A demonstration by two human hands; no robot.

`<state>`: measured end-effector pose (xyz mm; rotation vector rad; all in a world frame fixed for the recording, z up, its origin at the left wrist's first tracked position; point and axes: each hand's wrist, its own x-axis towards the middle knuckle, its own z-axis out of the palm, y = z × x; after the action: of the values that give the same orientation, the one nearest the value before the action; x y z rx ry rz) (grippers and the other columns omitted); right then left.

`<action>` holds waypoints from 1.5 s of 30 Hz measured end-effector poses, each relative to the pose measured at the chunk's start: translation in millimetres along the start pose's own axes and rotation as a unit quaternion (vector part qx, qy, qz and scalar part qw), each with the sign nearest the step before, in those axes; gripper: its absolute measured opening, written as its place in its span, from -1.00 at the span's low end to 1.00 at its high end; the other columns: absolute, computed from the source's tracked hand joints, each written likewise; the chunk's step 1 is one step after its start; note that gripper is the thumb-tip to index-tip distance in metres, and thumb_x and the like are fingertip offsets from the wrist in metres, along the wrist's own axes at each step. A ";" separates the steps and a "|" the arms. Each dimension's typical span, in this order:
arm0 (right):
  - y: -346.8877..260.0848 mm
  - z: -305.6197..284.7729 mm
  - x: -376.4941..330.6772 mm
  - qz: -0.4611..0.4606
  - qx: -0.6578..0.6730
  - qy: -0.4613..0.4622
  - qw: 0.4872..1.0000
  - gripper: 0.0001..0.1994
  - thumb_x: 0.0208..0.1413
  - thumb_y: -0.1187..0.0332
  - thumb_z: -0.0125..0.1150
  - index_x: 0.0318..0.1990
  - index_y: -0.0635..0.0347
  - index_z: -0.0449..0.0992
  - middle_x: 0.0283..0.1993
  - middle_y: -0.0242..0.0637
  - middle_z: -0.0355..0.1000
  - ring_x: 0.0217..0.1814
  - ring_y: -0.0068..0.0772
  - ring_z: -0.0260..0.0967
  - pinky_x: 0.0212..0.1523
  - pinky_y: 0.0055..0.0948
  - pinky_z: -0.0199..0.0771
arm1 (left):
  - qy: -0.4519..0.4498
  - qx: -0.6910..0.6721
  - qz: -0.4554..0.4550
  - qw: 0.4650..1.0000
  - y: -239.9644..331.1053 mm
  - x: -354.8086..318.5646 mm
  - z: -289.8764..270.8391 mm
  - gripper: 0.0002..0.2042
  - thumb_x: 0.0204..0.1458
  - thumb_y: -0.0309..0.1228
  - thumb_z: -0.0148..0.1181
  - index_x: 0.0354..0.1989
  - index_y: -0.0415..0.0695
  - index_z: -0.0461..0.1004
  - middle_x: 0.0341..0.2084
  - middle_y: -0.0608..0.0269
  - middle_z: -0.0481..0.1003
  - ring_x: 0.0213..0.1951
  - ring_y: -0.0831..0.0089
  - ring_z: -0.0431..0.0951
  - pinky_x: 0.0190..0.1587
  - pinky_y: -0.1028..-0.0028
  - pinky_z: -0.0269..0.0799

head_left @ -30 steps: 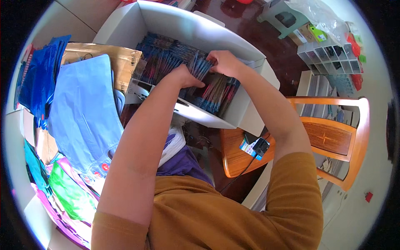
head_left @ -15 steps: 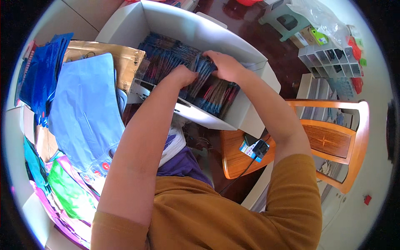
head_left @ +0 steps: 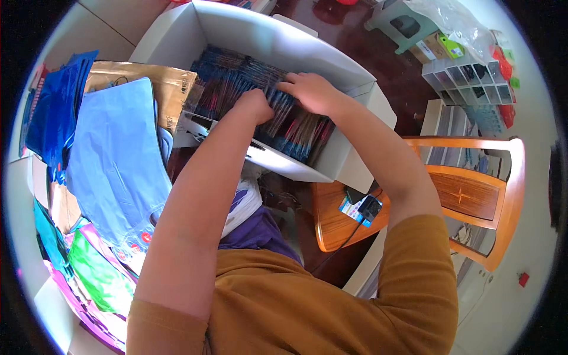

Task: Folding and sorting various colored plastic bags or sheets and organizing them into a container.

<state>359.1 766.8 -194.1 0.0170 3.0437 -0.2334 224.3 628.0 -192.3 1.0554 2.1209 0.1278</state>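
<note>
Both hands are inside the white cardboard box [head_left: 331, 65]: left hand [head_left: 255, 105] is closed into the dark thin packets [head_left: 236, 83], right hand [head_left: 312, 92] lies flat & spread on them.

- A dark reddish floor [head_left: 408, 83] carries a wooden chair [head_left: 467, 195], a green plastic stool [head_left: 405, 23] and a grey compartment organiser [head_left: 467, 80].
- On the chair's seat lie a small black device [head_left: 370, 207] with a cable and a colourful card [head_left: 352, 208].
- A white cardboard box [head_left: 266, 41] holds upright dark packets [head_left: 236, 83].
- At left, a pale surface [head_left: 23, 236] bears blue plastic bags [head_left: 115, 160], a brown bag [head_left: 160, 83] and green and pink bags [head_left: 97, 275].
</note>
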 end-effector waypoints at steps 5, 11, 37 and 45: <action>6.5 4.2 3.9 -0.024 -0.028 0.006 0.999 -0.60 -0.09 0.49 0.20 -0.01 0.05 0.41 -0.13 -0.25 0.38 -0.07 -0.10 0.39 -0.11 -0.16 0.43 | 0.021 -0.004 0.012 1.000 -14.3 12.7 10.8 -0.57 -0.19 -0.28 0.33 -0.16 -0.32 0.57 -0.13 -0.21 0.54 -0.04 -0.05 0.55 0.07 0.21 0.46; 0.2 6.2 12.6 -0.136 -0.160 0.011 0.978 -0.84 0.04 0.34 0.07 -0.25 -0.04 0.56 -0.25 -0.39 0.46 -0.03 -0.29 0.40 -0.04 -0.26 0.32 | 0.017 0.010 0.026 0.999 -3.6 3.5 6.7 -0.58 -0.13 -0.31 0.28 -0.10 -0.32 0.54 -0.09 -0.19 0.53 -0.02 -0.04 0.54 0.08 0.21 0.45; 3.8 -25.0 11.5 -0.001 -0.079 -0.157 0.984 -0.65 -0.03 0.37 0.20 -0.03 0.13 0.46 -0.09 -0.10 0.43 -0.04 0.01 0.45 -0.03 -0.13 0.44 | 0.049 -0.017 -0.039 0.998 -6.9 -5.0 -6.6 -0.67 -0.01 -0.49 0.19 -0.03 -0.28 0.50 0.01 -0.21 0.47 0.09 -0.02 0.49 0.11 0.23 0.43; 34.1 -46.0 30.9 0.176 0.214 -0.041 0.960 -0.49 -0.12 0.27 0.42 0.03 0.23 0.48 -0.03 -0.01 0.50 0.05 0.01 0.45 0.06 -0.14 0.45 | 0.148 -0.091 -0.043 0.984 -3.6 -17.2 -16.9 -0.66 0.04 -0.43 0.16 0.00 -0.26 0.43 -0.04 -0.16 0.50 0.06 -0.05 0.49 0.12 0.17 0.38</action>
<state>324.8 807.6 -156.7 0.5529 2.7770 -0.8280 217.3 617.1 -171.7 0.8789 2.3621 0.4538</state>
